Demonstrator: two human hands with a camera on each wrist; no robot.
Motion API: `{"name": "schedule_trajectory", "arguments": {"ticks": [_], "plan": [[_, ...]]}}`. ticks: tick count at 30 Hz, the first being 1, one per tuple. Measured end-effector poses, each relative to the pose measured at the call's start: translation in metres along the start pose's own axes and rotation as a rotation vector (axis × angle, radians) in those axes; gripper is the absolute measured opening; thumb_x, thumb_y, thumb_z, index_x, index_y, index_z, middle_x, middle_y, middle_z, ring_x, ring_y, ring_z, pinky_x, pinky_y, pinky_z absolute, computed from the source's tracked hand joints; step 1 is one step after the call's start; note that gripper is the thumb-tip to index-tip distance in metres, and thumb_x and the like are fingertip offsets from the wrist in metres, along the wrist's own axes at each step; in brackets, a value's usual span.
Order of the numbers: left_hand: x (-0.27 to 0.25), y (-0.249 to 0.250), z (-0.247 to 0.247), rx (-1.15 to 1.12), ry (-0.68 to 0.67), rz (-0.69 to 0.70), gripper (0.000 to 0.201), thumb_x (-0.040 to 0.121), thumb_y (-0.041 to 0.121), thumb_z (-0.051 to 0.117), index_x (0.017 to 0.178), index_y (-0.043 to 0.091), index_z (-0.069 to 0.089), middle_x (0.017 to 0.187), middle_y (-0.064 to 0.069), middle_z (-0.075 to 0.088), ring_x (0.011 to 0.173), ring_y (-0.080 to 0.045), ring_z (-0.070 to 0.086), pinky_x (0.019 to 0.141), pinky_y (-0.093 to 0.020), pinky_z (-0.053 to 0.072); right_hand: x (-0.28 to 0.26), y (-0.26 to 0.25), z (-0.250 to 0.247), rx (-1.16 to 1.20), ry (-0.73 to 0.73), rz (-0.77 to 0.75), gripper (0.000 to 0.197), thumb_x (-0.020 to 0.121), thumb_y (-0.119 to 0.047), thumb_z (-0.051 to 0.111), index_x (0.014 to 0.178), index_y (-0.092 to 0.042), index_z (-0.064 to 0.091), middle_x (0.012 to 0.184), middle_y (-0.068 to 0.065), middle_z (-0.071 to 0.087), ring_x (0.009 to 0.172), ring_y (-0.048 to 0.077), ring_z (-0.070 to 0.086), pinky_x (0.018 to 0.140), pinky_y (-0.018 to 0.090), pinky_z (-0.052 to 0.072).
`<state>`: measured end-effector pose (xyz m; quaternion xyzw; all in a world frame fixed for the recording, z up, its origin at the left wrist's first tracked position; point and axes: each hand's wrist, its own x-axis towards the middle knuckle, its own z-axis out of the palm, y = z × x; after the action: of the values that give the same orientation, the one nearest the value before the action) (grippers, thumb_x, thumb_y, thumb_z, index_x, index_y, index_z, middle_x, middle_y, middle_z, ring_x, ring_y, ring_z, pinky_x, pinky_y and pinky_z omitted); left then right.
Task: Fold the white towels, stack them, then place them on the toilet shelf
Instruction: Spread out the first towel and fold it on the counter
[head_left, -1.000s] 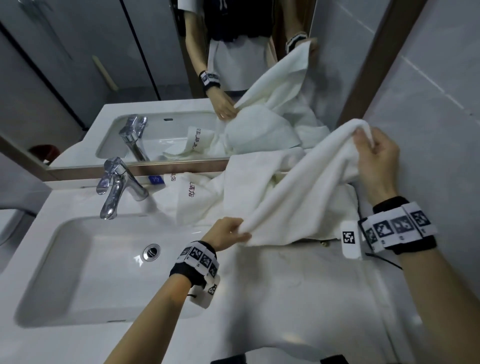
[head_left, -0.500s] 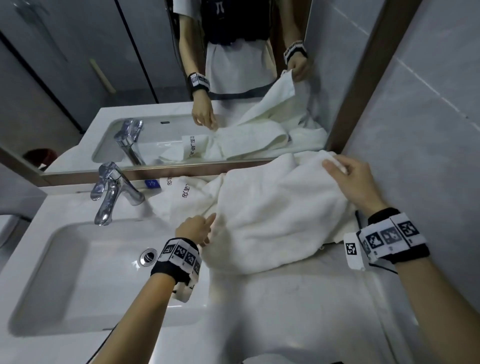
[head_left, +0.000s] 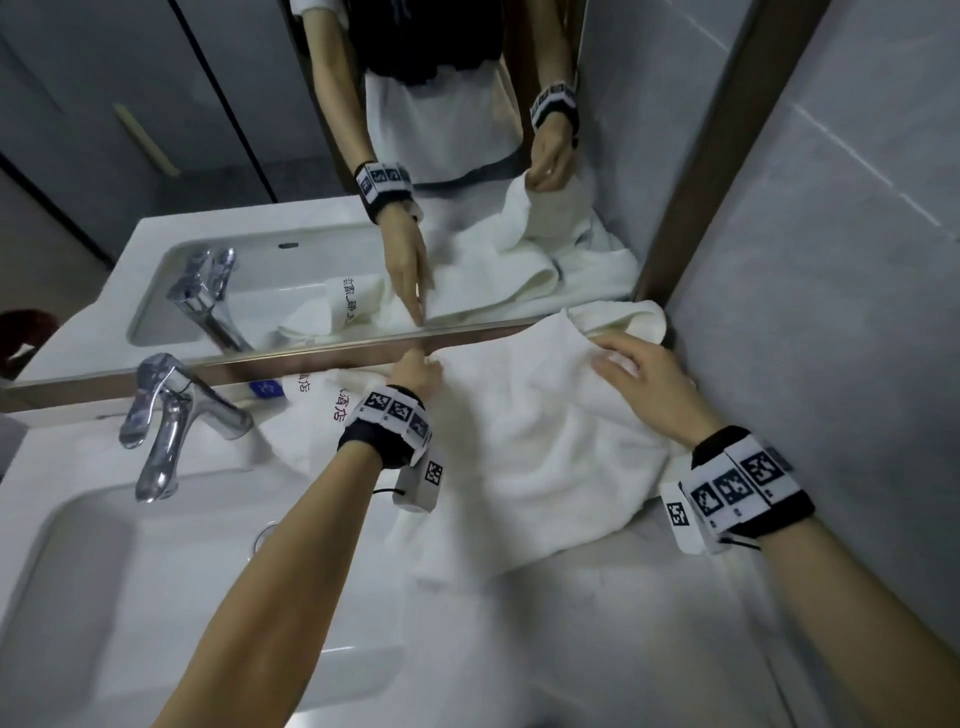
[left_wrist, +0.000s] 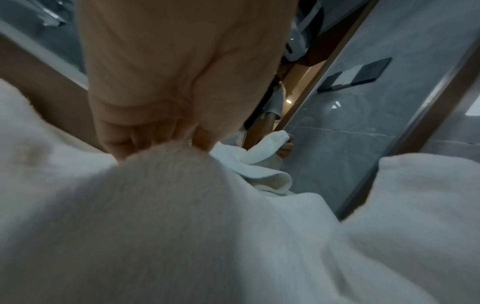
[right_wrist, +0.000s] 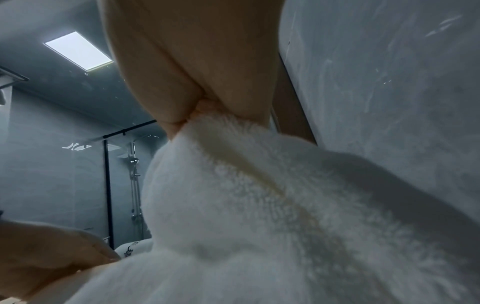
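A white towel (head_left: 524, 441) lies spread and rumpled on the counter between the basin and the right wall. My left hand (head_left: 415, 366) pinches its far left corner close to the mirror's lower frame; the left wrist view shows the towel (left_wrist: 182, 216) bunched at my fingertips. My right hand (head_left: 631, 371) pinches the towel's far right part near the wall, and the right wrist view shows the towel (right_wrist: 259, 195) gripped between thumb and fingers. A second white towel with dark printed characters (head_left: 322, 410) lies partly underneath, beside the faucet.
A chrome faucet (head_left: 166, 415) stands at the left over the white basin (head_left: 78, 561). The mirror (head_left: 311, 156) runs along the back and a grey tiled wall (head_left: 831, 260) closes the right side. White counter (head_left: 597, 623) extends toward me.
Both hands have carried the towel's edge from the air down and back toward the mirror, laying it over the counter. The left hand moved from the near edge to the far left corner.
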<state>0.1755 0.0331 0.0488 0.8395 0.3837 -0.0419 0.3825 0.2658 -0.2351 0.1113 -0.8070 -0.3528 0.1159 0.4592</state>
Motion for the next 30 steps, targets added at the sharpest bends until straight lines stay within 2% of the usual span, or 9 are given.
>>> {"name": "schedule_trajectory", "arguments": {"ticks": [2, 5, 7, 10, 14, 18, 22, 26, 30], "plan": [[0.007, -0.001, 0.001, -0.064, -0.067, -0.007, 0.023, 0.094, 0.011, 0.046, 0.104, -0.006, 0.057, 0.099, -0.026, 0.061, 0.091, -0.034, 0.060, 0.075, -0.031, 0.042, 0.000, 0.001, 0.004, 0.013, -0.016, 0.008, 0.024, 0.093, -0.006, 0.055, 0.115, -0.007, 0.062, 0.106, -0.015, 0.059, 0.100, -0.014, 0.048, 0.084, -0.007, 0.030], [0.003, -0.005, -0.003, -0.289, -0.204, -0.040, 0.013, 0.089, 0.013, 0.062, 0.086, 0.002, 0.056, 0.071, -0.011, 0.054, 0.060, -0.022, 0.048, 0.058, -0.031, 0.039, 0.000, 0.005, 0.010, -0.014, -0.063, 0.053, 0.028, 0.094, -0.006, 0.053, 0.121, -0.007, 0.060, 0.111, -0.007, 0.060, 0.104, -0.001, 0.052, 0.084, -0.006, 0.031], [-0.005, -0.006, -0.009, -0.379, -0.243, -0.004, 0.014, 0.084, 0.016, 0.069, 0.089, 0.006, 0.061, 0.081, -0.011, 0.063, 0.071, -0.024, 0.059, 0.071, -0.034, 0.050, 0.001, 0.007, 0.011, -0.073, -0.091, 0.062, 0.029, 0.094, -0.003, 0.050, 0.121, -0.007, 0.060, 0.110, -0.003, 0.060, 0.105, 0.008, 0.053, 0.085, -0.002, 0.033], [-0.023, -0.008, -0.023, -0.106, -0.223, 0.182, 0.026, 0.080, 0.025, 0.074, 0.102, 0.020, 0.060, 0.087, -0.002, 0.062, 0.079, -0.015, 0.058, 0.073, -0.026, 0.047, 0.001, 0.008, 0.012, -0.183, -0.103, 0.088, 0.031, 0.091, 0.004, 0.044, 0.116, -0.006, 0.060, 0.103, 0.005, 0.063, 0.100, 0.018, 0.056, 0.080, 0.015, 0.037], [-0.046, -0.019, -0.029, -0.195, -0.361, 0.347, 0.068, 0.078, 0.004, 0.073, 0.138, 0.010, 0.042, 0.129, -0.011, 0.053, 0.108, -0.024, 0.058, 0.097, -0.035, 0.048, 0.004, 0.003, 0.016, -0.214, -0.059, 0.216, 0.019, 0.094, -0.008, 0.038, 0.103, -0.007, 0.055, 0.086, 0.016, 0.063, 0.086, 0.034, 0.056, 0.080, 0.040, 0.043], [-0.061, -0.022, -0.022, -0.163, -0.342, 0.469, 0.062, 0.073, 0.002, 0.077, 0.129, 0.011, 0.052, 0.114, -0.004, 0.056, 0.089, -0.019, 0.060, 0.083, -0.022, 0.051, 0.001, -0.006, 0.023, -0.220, -0.079, 0.228, 0.031, 0.092, -0.034, 0.052, 0.068, -0.039, 0.033, 0.066, -0.010, 0.042, 0.066, 0.013, 0.042, 0.065, 0.031, 0.031], [-0.064, -0.019, -0.017, 0.040, -0.302, 0.525, 0.057, 0.069, 0.001, 0.080, 0.121, 0.007, 0.057, 0.102, -0.002, 0.049, 0.076, -0.020, 0.061, 0.075, -0.021, 0.053, -0.008, -0.011, 0.018, -0.173, -0.041, 0.062, 0.046, 0.089, -0.028, 0.061, 0.054, -0.032, 0.032, 0.051, -0.011, 0.034, 0.051, 0.003, 0.035, 0.052, 0.023, 0.024], [-0.066, -0.017, -0.015, 0.324, -0.120, 0.634, 0.037, 0.071, 0.025, 0.080, 0.094, 0.001, 0.064, 0.105, -0.007, 0.052, 0.093, -0.028, 0.056, 0.086, -0.040, 0.047, -0.016, -0.019, 0.009, -0.137, -0.360, -0.016, 0.009, 0.087, -0.020, 0.066, 0.080, -0.025, 0.065, 0.099, -0.011, 0.051, 0.097, 0.004, 0.051, 0.083, 0.012, 0.036], [-0.077, -0.010, -0.016, 0.307, 0.015, 0.818, 0.032, 0.080, 0.027, 0.072, 0.092, -0.002, 0.067, 0.117, -0.011, 0.063, 0.110, -0.032, 0.053, 0.094, -0.038, 0.041, -0.021, -0.029, 0.007, -0.131, -0.519, -0.100, 0.013, 0.086, -0.025, 0.067, 0.083, -0.012, 0.067, 0.140, -0.009, 0.042, 0.134, 0.007, 0.033, 0.106, 0.020, 0.028]]}}
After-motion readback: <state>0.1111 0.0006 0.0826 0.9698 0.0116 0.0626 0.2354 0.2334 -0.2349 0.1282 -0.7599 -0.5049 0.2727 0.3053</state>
